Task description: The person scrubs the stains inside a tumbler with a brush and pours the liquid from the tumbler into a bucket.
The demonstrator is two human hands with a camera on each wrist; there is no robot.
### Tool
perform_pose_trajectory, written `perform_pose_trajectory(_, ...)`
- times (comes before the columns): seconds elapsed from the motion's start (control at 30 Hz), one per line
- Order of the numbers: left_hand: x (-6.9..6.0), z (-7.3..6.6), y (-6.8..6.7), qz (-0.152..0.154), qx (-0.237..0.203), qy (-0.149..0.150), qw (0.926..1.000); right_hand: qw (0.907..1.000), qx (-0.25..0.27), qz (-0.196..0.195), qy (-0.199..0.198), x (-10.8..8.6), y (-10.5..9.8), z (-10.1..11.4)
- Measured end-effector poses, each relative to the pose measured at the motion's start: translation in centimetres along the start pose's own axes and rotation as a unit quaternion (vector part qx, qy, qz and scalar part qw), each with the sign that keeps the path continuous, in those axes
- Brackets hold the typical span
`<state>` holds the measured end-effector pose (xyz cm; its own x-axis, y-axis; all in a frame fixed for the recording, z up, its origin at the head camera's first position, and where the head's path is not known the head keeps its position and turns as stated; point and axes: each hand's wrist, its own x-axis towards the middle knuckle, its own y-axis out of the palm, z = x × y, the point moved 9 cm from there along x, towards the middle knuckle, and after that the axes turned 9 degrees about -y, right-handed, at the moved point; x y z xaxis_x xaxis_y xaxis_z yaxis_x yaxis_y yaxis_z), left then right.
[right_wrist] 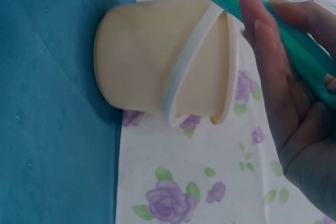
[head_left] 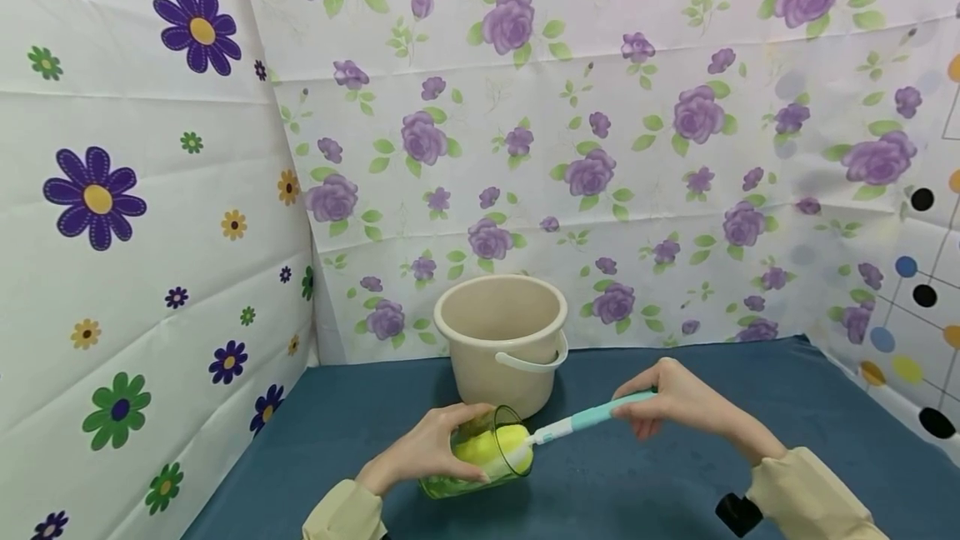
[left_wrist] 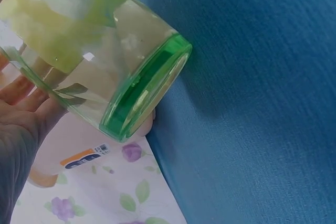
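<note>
My left hand [head_left: 435,444] grips a clear green-tinted glass [head_left: 442,486] around its side, tilted with its mouth toward the right. In the left wrist view the glass's thick green base [left_wrist: 147,87] faces the camera. A sponge bottle brush has its yellow head [head_left: 513,442] inside the glass, close to the rim. My right hand [head_left: 675,397] pinches the brush's teal handle [head_left: 596,415] between thumb and fingers. The right wrist view shows the teal handle [right_wrist: 283,30] lying across the fingers, while the brush head is out of that view.
A cream bucket [head_left: 487,357] with a white handle [head_left: 532,363] stands just behind the glass. Blue cloth [head_left: 615,490] covers the table. Flower-printed sheets [head_left: 525,148] hang at the back and left, a dotted one [head_left: 922,307] at the right.
</note>
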<state>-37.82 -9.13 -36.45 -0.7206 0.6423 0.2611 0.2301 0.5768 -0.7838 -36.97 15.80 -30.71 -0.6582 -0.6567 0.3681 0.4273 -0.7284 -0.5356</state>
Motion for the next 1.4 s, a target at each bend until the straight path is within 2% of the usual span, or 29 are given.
perform_pose_trajectory(0.3,0.0,0.0,-0.1,-0.002,0.0,-0.005,1.0,0.9994,0.022,-0.017,-0.019,0.5,1.3,0.5)
perform_pose_trajectory(0.57,0.0,0.0,-0.2,-0.01,-0.004,0.001,0.9999,0.9993,-0.017,-0.03,-0.016,1.0,1.4,0.4)
perform_pose_trajectory(0.8,0.0,0.0,-0.2,-0.009,-0.002,-0.003,1.0,0.9988,-0.039,-0.02,-0.022,1.0,1.5,0.5)
perform_pose_trajectory(0.97,0.0,0.1,-0.1,-0.005,0.006,-0.005,1.0,0.9995,-0.019,-0.009,-0.022,0.9,2.0,0.2)
perform_pose_trajectory(1.17,0.0,0.1,-0.1,-0.008,0.008,0.002,0.9999,0.9996,0.011,-0.024,-0.013,0.8,2.1,0.2)
perform_pose_trajectory(1.4,0.0,0.0,-0.2,-0.012,0.0,0.002,0.9999,0.9992,0.002,-0.035,-0.018,0.9,1.9,1.6)
